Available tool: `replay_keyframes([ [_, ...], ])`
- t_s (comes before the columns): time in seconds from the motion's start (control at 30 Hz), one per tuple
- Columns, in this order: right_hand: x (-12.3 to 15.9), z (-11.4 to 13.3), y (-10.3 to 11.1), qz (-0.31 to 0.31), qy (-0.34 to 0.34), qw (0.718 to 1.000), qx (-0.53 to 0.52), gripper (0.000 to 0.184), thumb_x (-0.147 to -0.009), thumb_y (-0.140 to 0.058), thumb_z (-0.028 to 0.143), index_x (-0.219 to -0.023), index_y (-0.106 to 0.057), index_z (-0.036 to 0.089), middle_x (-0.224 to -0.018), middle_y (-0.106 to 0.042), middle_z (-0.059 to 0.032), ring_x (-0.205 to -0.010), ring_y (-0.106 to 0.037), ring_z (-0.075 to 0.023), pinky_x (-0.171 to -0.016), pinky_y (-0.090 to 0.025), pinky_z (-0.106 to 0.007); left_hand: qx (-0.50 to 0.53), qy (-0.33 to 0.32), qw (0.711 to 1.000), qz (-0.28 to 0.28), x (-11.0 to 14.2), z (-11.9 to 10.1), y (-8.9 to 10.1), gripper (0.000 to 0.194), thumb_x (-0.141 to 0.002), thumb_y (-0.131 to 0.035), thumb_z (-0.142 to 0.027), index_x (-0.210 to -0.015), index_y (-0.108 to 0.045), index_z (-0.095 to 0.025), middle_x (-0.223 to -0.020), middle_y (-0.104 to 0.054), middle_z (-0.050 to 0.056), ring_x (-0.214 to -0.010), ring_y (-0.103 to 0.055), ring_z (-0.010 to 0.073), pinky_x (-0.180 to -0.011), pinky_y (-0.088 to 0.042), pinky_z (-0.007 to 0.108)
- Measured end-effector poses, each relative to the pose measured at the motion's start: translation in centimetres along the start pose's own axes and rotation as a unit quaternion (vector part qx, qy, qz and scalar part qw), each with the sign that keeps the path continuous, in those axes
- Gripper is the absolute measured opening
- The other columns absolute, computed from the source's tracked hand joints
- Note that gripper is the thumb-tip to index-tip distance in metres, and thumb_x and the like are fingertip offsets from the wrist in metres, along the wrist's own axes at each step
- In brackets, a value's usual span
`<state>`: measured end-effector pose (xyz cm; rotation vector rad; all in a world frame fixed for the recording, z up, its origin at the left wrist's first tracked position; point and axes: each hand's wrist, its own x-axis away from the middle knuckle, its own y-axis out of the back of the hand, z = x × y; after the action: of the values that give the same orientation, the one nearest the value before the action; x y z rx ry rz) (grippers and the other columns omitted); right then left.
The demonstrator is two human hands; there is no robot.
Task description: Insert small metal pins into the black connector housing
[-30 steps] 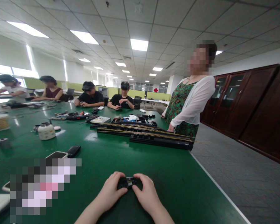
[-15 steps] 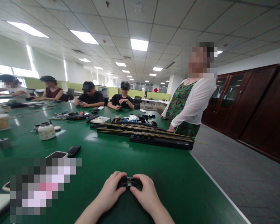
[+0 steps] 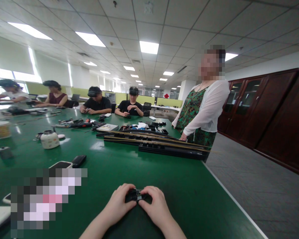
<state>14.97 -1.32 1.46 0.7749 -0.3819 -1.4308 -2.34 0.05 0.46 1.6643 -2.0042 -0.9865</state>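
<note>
Between my two hands, close above the green table [image 3: 109, 176], is a small black part with a silvery piece in its middle [image 3: 139, 196]. My left hand [image 3: 121, 200] pinches its left end between thumb and fingers. The right end is gripped by my right hand [image 3: 155, 202] in the same way. My fingers cover both ends, and the part is too small for me to tell its exact kind.
Beyond my hands lie long black rails [image 3: 171, 151] with thin brass-coloured rods. To the left are a pale jar [image 3: 49, 139], a metal cylinder [image 3: 5, 152] and a black case [image 3: 79, 161]. A person [image 3: 201, 109] stands at the right edge; several others sit across the table.
My right fingers have shifted slightly left over the black part, covering a little more of its middle. The standing person has leaned slightly left.
</note>
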Motion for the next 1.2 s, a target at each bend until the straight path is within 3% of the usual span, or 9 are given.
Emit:
replay_keyframes([
  [0.57,-0.1,0.0,0.0,-0.004,-0.009,1.000,-0.020,0.018,-0.068,-0.060,0.025,-0.085,-0.067,0.026,-0.103,-0.064,-0.0017,-0.105,-0.053,-0.0208,-0.095,-0.035,-0.035,-0.002,0.005,1.000,0.001,-0.1,0.0,0.0,0.032,-0.064,-0.056,-0.021,-0.096,-0.057,-0.020,-0.096,-0.062,0.005,-0.092,-0.056,0.0222,-0.083,-0.042,0.033],
  [0.87,-0.4,-0.6,-0.4,-0.058,-0.021,0.994,-0.089,0.022,-0.072,-0.054,0.025,-0.091,-0.064,0.022,-0.094,-0.065,-0.0040,-0.092,-0.060,-0.0204,-0.086,-0.044,-0.032,-0.008,0.013,1.000,0.007,-0.2,0.2,0.0,0.034,-0.064,-0.057,-0.022,-0.098,-0.057,-0.020,-0.098,-0.062,0.005,-0.093,-0.055,0.0215,-0.084,-0.041,0.032],
  [1.2,-0.7,-1.5,-0.4,-0.123,-0.047,0.987,-0.093,0.026,-0.075,-0.051,0.030,-0.097,-0.062,0.022,-0.097,-0.066,-0.0061,-0.095,-0.060,-0.0214,-0.086,-0.046,-0.033,-0.004,0.011,1.000,0.016,-0.2,0.1,0.1,0.040,-0.066,-0.056,-0.024,-0.106,-0.057,-0.018,-0.103,-0.061,0.007,-0.098,-0.055,0.0227,-0.088,-0.040,0.033],
])
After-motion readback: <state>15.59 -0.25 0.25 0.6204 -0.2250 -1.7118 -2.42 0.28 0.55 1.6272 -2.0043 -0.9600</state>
